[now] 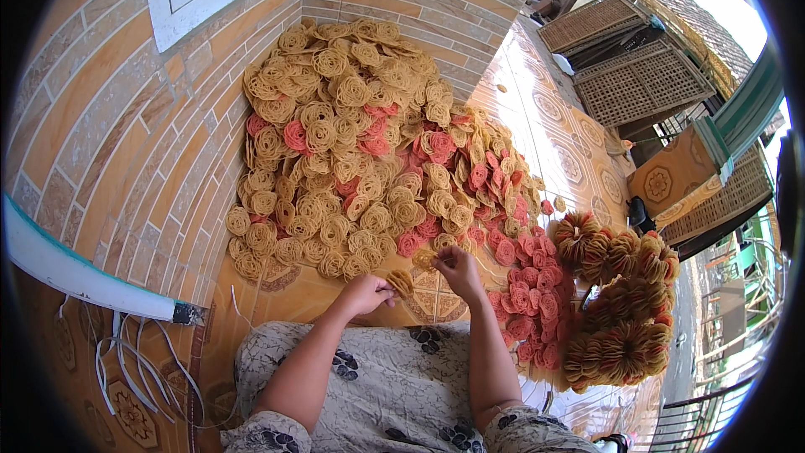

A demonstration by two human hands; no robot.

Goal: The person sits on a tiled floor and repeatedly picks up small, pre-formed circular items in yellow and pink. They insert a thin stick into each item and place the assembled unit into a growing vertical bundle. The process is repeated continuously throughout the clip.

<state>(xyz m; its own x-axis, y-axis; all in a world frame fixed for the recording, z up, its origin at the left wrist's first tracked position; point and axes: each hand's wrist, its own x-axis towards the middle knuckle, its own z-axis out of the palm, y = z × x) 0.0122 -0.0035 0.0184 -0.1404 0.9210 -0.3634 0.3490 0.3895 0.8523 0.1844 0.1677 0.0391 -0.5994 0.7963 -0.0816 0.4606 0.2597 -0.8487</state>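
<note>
My left hand (367, 294), low in the middle, is closed on a small stack of tan lacy discs (402, 283), thin round pieces with looping strands like rosettes. A little to its right, my right hand (459, 273) pinches a single tan lacy disc (425, 259) at its edge. The two hands are apart, above the tiled floor in front of my lap. Just beyond them rises a large heap of the same tan discs (323, 172), with pink ones (438, 146) mixed in. Closer on the right lies a group of pink discs (534, 289).
Bundled tan and pink discs (620, 361) stand packed together at the right. A brick-patterned wall (109, 75) borders the heap on the left. White strips (138, 369) hang at the lower left. Woven lattice panels (641, 88) lean at the far right beyond the patterned tile floor (549, 117).
</note>
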